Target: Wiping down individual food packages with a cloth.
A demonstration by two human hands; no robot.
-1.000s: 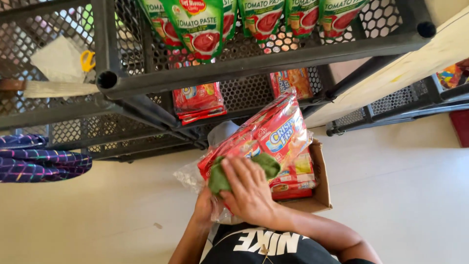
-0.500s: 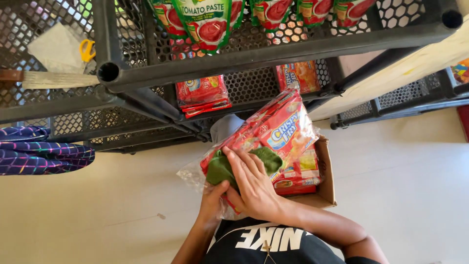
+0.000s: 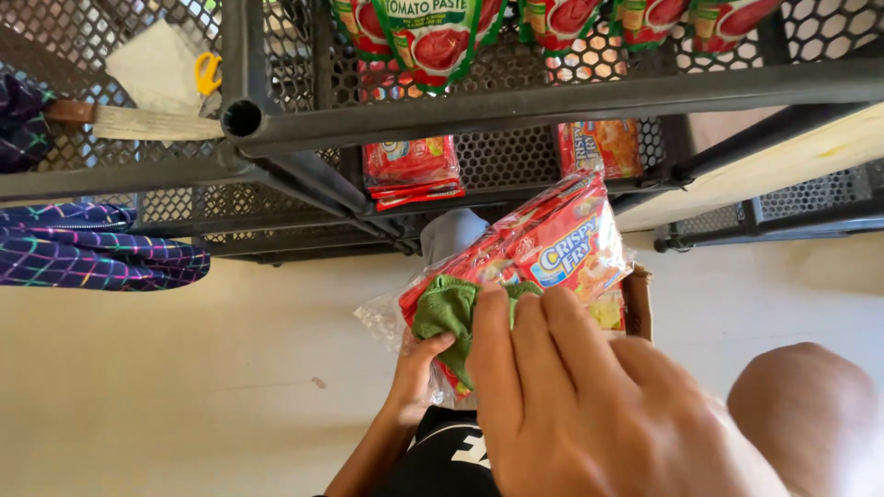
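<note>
1. Since the earlier frames, the right hand has come much closer to the camera and now fills the lower right, fingers spread flat over the small green cloth instead of sitting lower on the pack.
2. That cloth lies pressed against the clear-plastic-wrapped bundle of red seasoning-mix packets, which sits tilted above an open brown cardboard box on the pale floor.
3. From below, the left hand grips the bundle's lower edge, thumb on the front and fingers closed around the wrap.
4. Wiping well here looks to call for a firm left-hand hold so the slippery wrap does not slide, and flat, even strokes of the cloth along the length of the pack.
5. Above, a dark metal mesh shelf rack holds more red packets and green-and-red tomato-paste pouches.
</note>
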